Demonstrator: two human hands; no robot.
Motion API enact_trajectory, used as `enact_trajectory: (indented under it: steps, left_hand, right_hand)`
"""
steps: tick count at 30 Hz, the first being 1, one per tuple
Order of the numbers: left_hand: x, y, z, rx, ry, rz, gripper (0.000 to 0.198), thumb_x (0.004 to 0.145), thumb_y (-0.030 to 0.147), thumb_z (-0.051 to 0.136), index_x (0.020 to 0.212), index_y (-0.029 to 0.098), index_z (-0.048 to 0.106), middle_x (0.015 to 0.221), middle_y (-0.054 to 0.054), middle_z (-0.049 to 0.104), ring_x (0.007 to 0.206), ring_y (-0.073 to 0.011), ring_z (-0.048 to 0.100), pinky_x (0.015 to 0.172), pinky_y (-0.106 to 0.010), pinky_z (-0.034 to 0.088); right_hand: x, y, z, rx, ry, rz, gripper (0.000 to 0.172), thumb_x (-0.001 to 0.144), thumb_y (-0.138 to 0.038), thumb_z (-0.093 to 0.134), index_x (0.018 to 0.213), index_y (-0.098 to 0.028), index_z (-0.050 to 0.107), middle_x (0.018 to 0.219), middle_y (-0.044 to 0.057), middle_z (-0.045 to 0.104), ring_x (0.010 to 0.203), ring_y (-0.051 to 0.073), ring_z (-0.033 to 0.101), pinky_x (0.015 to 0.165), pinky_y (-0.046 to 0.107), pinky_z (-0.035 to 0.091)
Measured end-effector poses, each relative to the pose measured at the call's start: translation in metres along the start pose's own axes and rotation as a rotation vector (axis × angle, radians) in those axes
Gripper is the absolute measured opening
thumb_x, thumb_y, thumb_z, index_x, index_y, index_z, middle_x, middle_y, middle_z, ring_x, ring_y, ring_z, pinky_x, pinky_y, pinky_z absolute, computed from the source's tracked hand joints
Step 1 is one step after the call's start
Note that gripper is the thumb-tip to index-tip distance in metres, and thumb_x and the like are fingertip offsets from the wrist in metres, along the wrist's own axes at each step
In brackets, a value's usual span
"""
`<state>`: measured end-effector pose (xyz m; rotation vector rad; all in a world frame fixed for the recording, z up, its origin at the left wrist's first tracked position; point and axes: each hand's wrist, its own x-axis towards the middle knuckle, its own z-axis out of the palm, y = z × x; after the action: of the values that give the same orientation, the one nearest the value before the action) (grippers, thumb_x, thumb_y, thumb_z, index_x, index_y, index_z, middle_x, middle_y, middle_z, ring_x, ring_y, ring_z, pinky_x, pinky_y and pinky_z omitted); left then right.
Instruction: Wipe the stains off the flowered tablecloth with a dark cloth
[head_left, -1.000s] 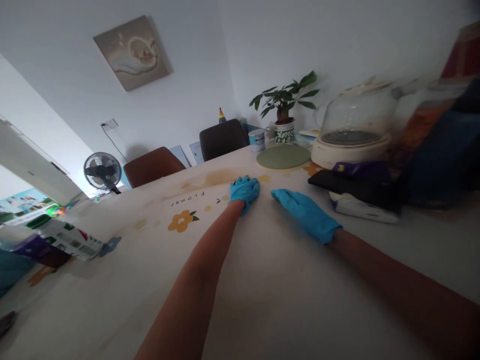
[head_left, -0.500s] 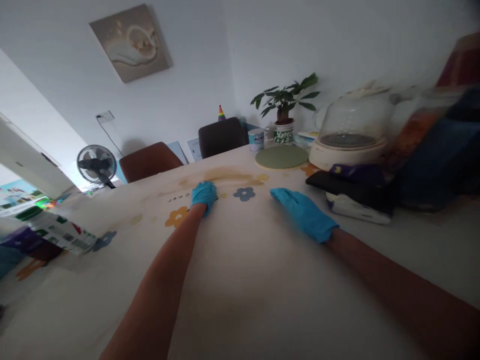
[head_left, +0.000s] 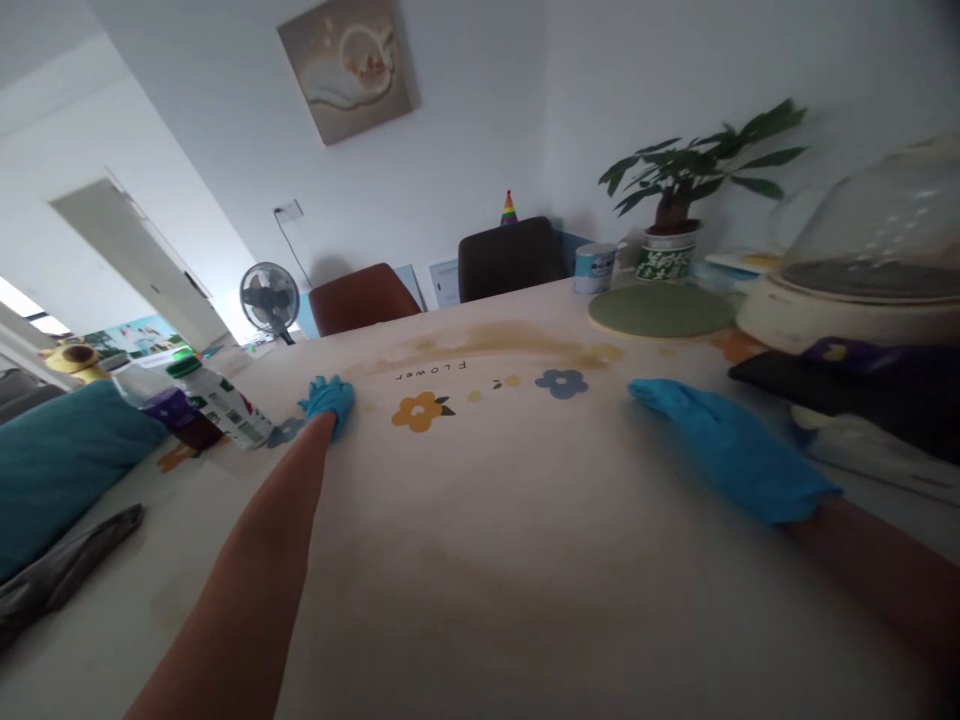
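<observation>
Both my hands wear blue gloves and rest on a cream tablecloth (head_left: 480,520) printed with flowers. My left hand (head_left: 328,400) is stretched far out to the left, palm down on the cloth with its fingers slightly bent, close to a white bottle with a green cap (head_left: 221,405). My right hand (head_left: 731,450) lies flat on the cloth at the right, fingers stretched out and together, just in front of a black flat thing (head_left: 825,385). Neither hand holds anything.
At the back right stand a round green mat (head_left: 660,310), a potted plant (head_left: 675,215), a small cup (head_left: 595,268) and a cooker with a glass dome lid (head_left: 862,270). Two chairs (head_left: 510,258) and a fan (head_left: 268,298) are beyond the table. A teal cushion (head_left: 60,470) is at the left.
My left hand has slid leftward across the cloth, from beside the right hand to near the bottle. The right hand has stayed flat. The view has turned left.
</observation>
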<state>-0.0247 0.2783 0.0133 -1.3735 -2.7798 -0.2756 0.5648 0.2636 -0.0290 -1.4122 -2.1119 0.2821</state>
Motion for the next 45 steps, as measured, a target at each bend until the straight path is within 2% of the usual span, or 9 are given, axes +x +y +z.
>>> enact_trajectory:
  steps: [5, 8, 12, 18, 24, 29, 33, 38, 45]
  left_hand:
    - [0.013, -0.042, -0.007, -0.014, -0.039, -0.025, 0.061, 0.103, 0.042, 0.040, 0.150, 0.011, 0.063, 0.166, -0.028, 0.054, 0.155, -0.0484, 0.049, 0.123, -0.072, 0.043]
    - [0.014, -0.056, -0.012, -0.038, -0.084, 0.062, 0.053, 0.104, 0.038, 0.042, 0.143, 0.017, 0.069, 0.157, -0.017, 0.066, 0.148, -0.0377, 0.058, 0.123, -0.055, 0.049]
    - [-0.003, -0.068, -0.017, -0.056, -0.079, 0.164, 0.055, 0.105, 0.035, 0.041, 0.151, 0.019, 0.065, 0.164, -0.009, 0.063, 0.156, -0.0288, 0.053, 0.133, -0.043, 0.039]
    - [-0.067, -0.077, -0.019, -0.074, -0.110, 0.279, 0.063, 0.107, 0.043, 0.039, 0.162, 0.021, 0.058, 0.176, -0.003, 0.049, 0.165, -0.0223, 0.043, 0.140, -0.035, 0.024]
    - [-0.164, -0.068, -0.026, -0.167, -0.235, 0.526, 0.067, 0.106, 0.055, 0.041, 0.165, 0.028, 0.059, 0.179, 0.000, 0.042, 0.170, -0.0258, 0.035, 0.143, -0.047, 0.019]
    - [-0.239, -0.034, -0.027, -0.189, -0.365, 0.799, 0.059, 0.109, 0.058, 0.044, 0.164, 0.041, 0.058, 0.179, 0.004, 0.040, 0.170, -0.0253, 0.034, 0.143, -0.054, 0.021]
    - [-0.261, 0.005, -0.018, -0.183, -0.440, 0.997, 0.056, 0.112, 0.057, 0.042, 0.165, 0.044, 0.057, 0.179, 0.005, 0.039, 0.170, -0.0249, 0.032, 0.144, -0.054, 0.021]
    - [-0.227, 0.068, 0.001, -0.223, -0.358, 1.048, 0.056, 0.110, 0.052, 0.043, 0.161, 0.039, 0.062, 0.174, 0.002, 0.049, 0.166, -0.0262, 0.043, 0.142, -0.053, 0.030]
    - [-0.174, 0.173, 0.019, -0.319, -0.148, 0.905, 0.049, 0.105, 0.036, 0.044, 0.141, 0.031, 0.076, 0.151, -0.004, 0.072, 0.143, -0.0297, 0.064, 0.132, -0.048, 0.045]
  right_hand:
    - [0.000, 0.003, -0.002, -0.021, -0.006, -0.004, 0.058, 0.098, -0.033, 0.040, 0.148, -0.031, 0.069, 0.164, 0.013, 0.065, 0.153, 0.034, 0.061, 0.135, 0.055, 0.039]
    - [0.001, 0.004, -0.002, -0.043, -0.029, 0.007, 0.063, 0.096, -0.032, 0.040, 0.152, -0.025, 0.067, 0.166, 0.015, 0.062, 0.156, 0.033, 0.058, 0.135, 0.052, 0.039]
    - [0.001, 0.006, 0.001, -0.080, -0.041, -0.027, 0.066, 0.095, -0.031, 0.038, 0.154, -0.022, 0.066, 0.167, 0.016, 0.061, 0.156, 0.033, 0.057, 0.135, 0.053, 0.037]
    - [0.004, -0.005, -0.001, -0.057, -0.076, 0.009, 0.070, 0.098, -0.036, 0.034, 0.156, -0.015, 0.066, 0.168, 0.021, 0.058, 0.157, 0.036, 0.056, 0.136, 0.055, 0.037]
    - [0.008, -0.016, -0.004, 0.079, -0.075, 0.106, 0.062, 0.102, -0.043, 0.037, 0.150, -0.022, 0.070, 0.166, 0.017, 0.061, 0.156, 0.037, 0.056, 0.136, 0.053, 0.038]
    - [0.011, -0.018, 0.000, 0.153, -0.033, 0.133, 0.062, 0.101, -0.049, 0.039, 0.144, -0.019, 0.072, 0.165, 0.019, 0.062, 0.155, 0.042, 0.057, 0.135, 0.060, 0.040]
    - [0.009, -0.030, -0.003, 0.229, -0.032, 0.154, 0.066, 0.103, -0.050, 0.038, 0.143, -0.010, 0.072, 0.165, 0.024, 0.060, 0.158, 0.044, 0.054, 0.138, 0.059, 0.033]
    - [0.008, -0.029, 0.000, 0.274, 0.010, 0.139, 0.055, 0.105, -0.043, 0.041, 0.140, -0.018, 0.076, 0.163, 0.014, 0.065, 0.157, 0.035, 0.056, 0.139, 0.056, 0.031]
    - [0.011, -0.014, 0.014, 0.441, 0.104, 0.199, 0.052, 0.107, -0.050, 0.046, 0.141, -0.025, 0.076, 0.154, 0.010, 0.073, 0.153, 0.030, 0.061, 0.135, 0.057, 0.041]
